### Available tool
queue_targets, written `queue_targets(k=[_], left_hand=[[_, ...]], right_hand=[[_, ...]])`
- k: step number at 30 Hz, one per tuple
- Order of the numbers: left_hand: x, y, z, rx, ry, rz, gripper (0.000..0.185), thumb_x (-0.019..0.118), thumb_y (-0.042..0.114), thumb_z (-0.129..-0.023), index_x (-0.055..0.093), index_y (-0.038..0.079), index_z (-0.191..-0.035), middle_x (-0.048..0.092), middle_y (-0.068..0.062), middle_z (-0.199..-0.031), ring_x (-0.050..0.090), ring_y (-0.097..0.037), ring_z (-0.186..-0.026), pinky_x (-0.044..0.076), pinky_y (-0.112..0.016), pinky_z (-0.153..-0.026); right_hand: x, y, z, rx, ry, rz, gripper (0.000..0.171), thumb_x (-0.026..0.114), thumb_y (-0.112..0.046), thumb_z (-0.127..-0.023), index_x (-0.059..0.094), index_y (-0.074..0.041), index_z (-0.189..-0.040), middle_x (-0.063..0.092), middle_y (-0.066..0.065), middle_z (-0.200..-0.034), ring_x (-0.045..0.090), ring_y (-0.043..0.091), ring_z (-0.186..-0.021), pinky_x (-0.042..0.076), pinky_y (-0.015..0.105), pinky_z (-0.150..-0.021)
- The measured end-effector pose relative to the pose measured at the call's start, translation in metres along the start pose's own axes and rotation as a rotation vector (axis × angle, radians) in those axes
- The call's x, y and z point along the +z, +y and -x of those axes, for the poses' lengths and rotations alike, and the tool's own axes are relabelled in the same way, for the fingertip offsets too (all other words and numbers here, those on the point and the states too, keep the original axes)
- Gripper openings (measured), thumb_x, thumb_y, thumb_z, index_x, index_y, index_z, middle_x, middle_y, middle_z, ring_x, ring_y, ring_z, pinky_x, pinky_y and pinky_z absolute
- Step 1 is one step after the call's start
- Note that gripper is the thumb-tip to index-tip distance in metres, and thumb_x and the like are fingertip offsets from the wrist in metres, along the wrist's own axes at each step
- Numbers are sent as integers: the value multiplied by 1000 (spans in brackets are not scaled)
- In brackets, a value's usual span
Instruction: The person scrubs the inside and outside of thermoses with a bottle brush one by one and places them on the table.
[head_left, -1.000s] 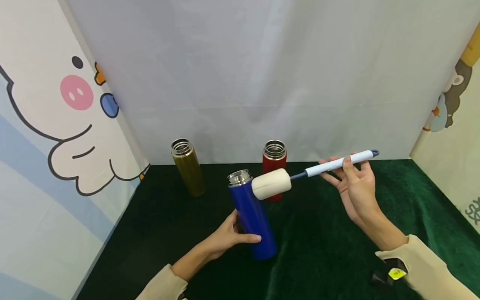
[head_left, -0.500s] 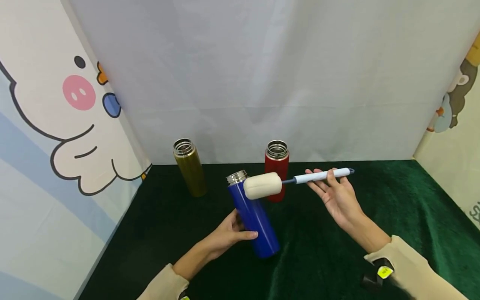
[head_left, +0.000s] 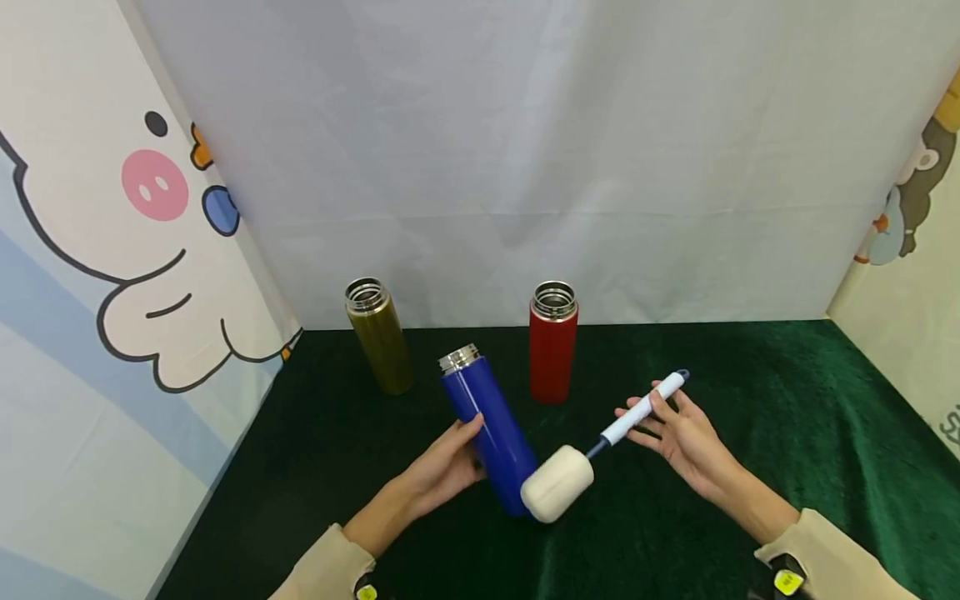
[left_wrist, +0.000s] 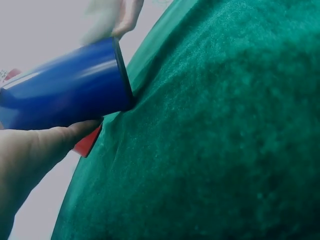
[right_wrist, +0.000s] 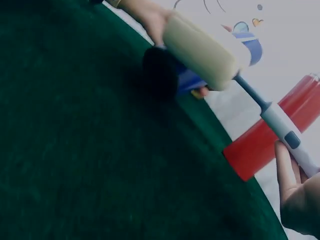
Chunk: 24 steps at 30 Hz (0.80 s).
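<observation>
In the head view my left hand point(head_left: 442, 471) grips a blue bottle point(head_left: 491, 429) round its middle. The bottle is tilted, its uncapped steel mouth leaning up and to the left. My right hand point(head_left: 693, 442) pinches the white handle of a bottle brush point(head_left: 645, 408) between thumb and fingers. The brush's cream sponge head point(head_left: 558, 483) points down and left, in front of the bottle's lower end; whether they touch I cannot tell. In the left wrist view the thumb lies along the blue bottle point(left_wrist: 70, 85). The right wrist view has the sponge head point(right_wrist: 200, 50) overlapping the bottle.
An uncapped red bottle point(head_left: 553, 354) stands behind the hands, and an uncapped olive-gold bottle point(head_left: 380, 342) stands farther left. Dark green cloth point(head_left: 750, 392) covers the table. A pale grey curtain point(head_left: 450, 167) hangs along the back edge.
The sponge head has swung down from beside the blue bottle's upper part to its lower end, the handle now slanting steeply. The right hand has moved left and down. The left thumb has shifted up the bottle.
</observation>
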<state>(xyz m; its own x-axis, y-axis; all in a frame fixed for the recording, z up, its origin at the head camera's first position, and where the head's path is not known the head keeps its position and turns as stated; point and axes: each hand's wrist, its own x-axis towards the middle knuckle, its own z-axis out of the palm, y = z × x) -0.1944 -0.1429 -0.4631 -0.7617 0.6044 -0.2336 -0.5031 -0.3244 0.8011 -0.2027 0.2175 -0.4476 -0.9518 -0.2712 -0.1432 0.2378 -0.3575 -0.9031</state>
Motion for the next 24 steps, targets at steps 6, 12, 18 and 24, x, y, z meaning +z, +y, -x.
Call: queue_targets(k=[6, 12, 18, 24], left_hand=[[3, 1, -4, 45, -3, -23, 66, 45, 35, -109, 8, 22, -162, 26, -14, -165, 32, -32, -151, 22, -61, -125], [8, 0, -10, 87, -16, -43, 64, 39, 40, -111, 7, 22, -163, 33, -13, -161, 41, -27, -144, 24, -63, -123], [12, -5, -8, 88, -48, -104, 64, 34, 44, -111, 5, 20, -164, 40, -7, -157, 47, -20, -138, 35, -56, -117], [13, -7, -4, 66, -55, -98, 64, 34, 44, -111, 6, 22, -164, 39, -7, -157, 47, -20, -138, 37, -53, -116]], right_hand=[[-2, -4, -4, -43, 1, 93, 42, 48, -29, -109, 26, -19, -143, 75, -8, -108, 74, 8, -102, 61, 30, -87], [10, -24, -18, -80, -13, 7, 28, 48, -29, -108, 36, -17, -130, 77, -6, -108, 75, 9, -102, 62, 30, -85], [24, -40, -29, -103, 14, -337, 18, 52, -20, -105, 43, -9, -115, 74, 2, -111, 75, 19, -105, 62, 35, -88], [24, -47, -32, -48, 43, -584, 14, 57, -13, -102, 49, -9, -112, 72, 11, -111, 70, 21, -117, 58, 37, -96]])
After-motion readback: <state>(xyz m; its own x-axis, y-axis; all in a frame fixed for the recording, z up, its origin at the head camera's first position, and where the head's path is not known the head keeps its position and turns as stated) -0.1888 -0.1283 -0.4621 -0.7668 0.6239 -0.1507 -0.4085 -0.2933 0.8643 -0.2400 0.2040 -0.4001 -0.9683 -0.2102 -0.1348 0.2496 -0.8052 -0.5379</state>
